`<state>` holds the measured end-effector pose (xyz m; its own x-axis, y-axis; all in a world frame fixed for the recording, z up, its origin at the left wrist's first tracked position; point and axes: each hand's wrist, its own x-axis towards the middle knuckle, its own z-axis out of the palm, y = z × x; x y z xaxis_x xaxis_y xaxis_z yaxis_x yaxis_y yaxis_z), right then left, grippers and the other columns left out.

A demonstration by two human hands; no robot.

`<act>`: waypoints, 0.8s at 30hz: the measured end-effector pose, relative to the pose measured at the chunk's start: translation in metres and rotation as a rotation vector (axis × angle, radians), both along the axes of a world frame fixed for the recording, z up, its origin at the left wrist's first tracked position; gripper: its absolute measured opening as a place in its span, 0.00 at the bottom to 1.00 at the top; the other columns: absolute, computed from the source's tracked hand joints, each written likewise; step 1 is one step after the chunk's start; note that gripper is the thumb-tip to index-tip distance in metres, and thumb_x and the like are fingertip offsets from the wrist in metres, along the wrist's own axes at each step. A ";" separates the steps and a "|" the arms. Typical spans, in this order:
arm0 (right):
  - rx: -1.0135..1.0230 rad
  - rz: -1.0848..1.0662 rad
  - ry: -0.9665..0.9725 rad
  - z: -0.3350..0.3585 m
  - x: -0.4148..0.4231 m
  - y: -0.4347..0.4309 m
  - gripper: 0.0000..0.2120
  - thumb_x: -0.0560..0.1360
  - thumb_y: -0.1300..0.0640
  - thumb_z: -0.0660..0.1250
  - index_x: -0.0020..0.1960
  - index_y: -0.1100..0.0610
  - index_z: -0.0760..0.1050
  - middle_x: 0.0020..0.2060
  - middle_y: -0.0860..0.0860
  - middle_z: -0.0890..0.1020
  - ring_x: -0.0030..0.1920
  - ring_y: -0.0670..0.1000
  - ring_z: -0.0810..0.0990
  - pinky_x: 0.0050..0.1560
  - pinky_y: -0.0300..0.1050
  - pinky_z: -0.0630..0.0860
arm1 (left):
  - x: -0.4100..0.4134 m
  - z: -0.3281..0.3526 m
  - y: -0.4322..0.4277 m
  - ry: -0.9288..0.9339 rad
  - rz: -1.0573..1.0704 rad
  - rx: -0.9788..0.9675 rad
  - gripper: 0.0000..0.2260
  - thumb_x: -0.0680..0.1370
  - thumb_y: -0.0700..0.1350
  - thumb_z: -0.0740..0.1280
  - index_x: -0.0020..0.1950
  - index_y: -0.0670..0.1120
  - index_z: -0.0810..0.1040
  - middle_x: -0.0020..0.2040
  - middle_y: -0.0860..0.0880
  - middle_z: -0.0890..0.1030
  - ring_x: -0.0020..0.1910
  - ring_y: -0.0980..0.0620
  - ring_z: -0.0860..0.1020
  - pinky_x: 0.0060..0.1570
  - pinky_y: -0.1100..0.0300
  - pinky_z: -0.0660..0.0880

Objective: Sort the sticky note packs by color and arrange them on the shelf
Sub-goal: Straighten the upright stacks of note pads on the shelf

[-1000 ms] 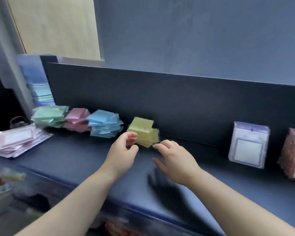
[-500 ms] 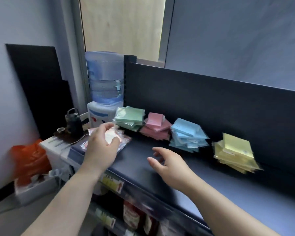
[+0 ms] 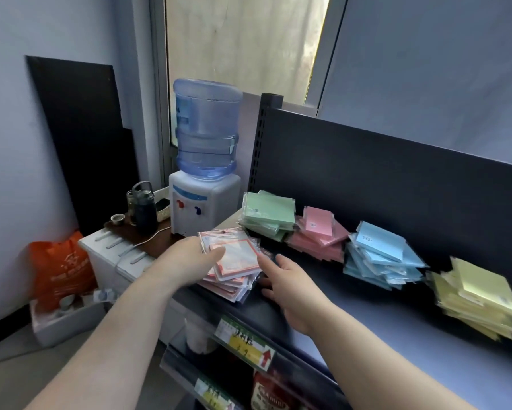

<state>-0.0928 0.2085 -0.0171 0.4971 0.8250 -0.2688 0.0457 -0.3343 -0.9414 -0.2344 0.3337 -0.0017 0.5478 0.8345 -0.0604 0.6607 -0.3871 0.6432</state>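
Under my left hand [image 3: 189, 263] lies the pile of red-bordered packs [image 3: 237, 269], at the near left end of the shelf [image 3: 352, 309]. The fingers lie flat and relaxed across the top pack, pressing rather than gripping. I cannot tell whether the thumb hooks an edge. My right hand [image 3: 290, 287] hovers spread just beside the pile's right edge, forefinger leading, holding nothing.

I judge these packs light and thin, each sleeved in glossy film, so they will likely slide over one another and fan out if lifted from the top alone. Taking hold at two opposite edges, squeezing the whole pile between both hands, looks safest. The loose film tabs at the corners are no place to pull.

Beyond the right hand, against the back panel, I count four sorted piles running away to its right: green [image 3: 268, 216], pink [image 3: 319, 235], blue [image 3: 379, 255] and, farthest, yellow [image 3: 479, 300]. That makes five piles with the red-bordered one. Each holds several packs, loosely fanned; exact numbers I cannot read.
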 end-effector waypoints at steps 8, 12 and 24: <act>0.037 0.076 0.072 0.012 -0.006 0.005 0.10 0.80 0.56 0.59 0.60 0.52 0.74 0.53 0.47 0.82 0.52 0.46 0.80 0.54 0.42 0.75 | 0.012 0.010 0.020 0.089 0.068 -0.181 0.26 0.76 0.61 0.62 0.61 0.40 0.75 0.57 0.39 0.78 0.56 0.41 0.78 0.54 0.49 0.75; 0.009 0.064 -0.014 0.012 0.000 0.003 0.09 0.78 0.61 0.59 0.53 0.57 0.77 0.48 0.50 0.84 0.47 0.48 0.82 0.52 0.43 0.77 | 0.012 0.011 0.015 -0.064 0.045 -0.424 0.18 0.77 0.58 0.63 0.57 0.47 0.78 0.48 0.51 0.82 0.48 0.53 0.79 0.48 0.55 0.72; 0.119 0.169 0.304 0.015 0.028 -0.045 0.38 0.64 0.59 0.72 0.71 0.62 0.63 0.58 0.58 0.80 0.48 0.53 0.83 0.39 0.42 0.78 | 0.015 0.024 -0.052 -0.337 -0.144 -0.352 0.10 0.76 0.53 0.68 0.49 0.48 0.82 0.41 0.51 0.86 0.42 0.50 0.84 0.53 0.49 0.78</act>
